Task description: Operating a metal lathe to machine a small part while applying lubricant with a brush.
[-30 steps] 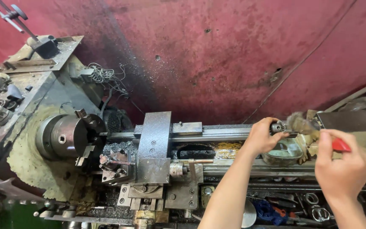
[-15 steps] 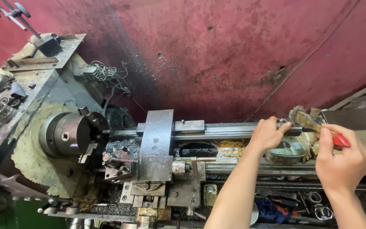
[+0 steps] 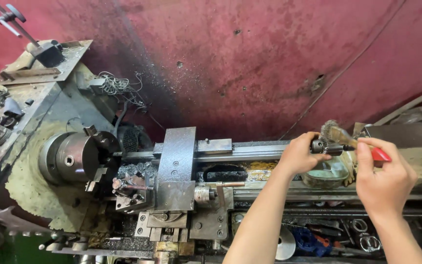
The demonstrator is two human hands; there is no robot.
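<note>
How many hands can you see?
2. The left hand grips a small drill chuck above the lathe bed; the right hand holds a red-handled brush against it.

the chuck is bare steel, smooth with a dull sheen. right of the chuck, the carriage is grey hammered-finish metal, flecked with chips. behind the chuck, the wall is matt red, rough and pitted. far right of the chuck, the brush has worn bristles and a glossy red plastic handle; the drill chuck is dark knurled metal.
</note>
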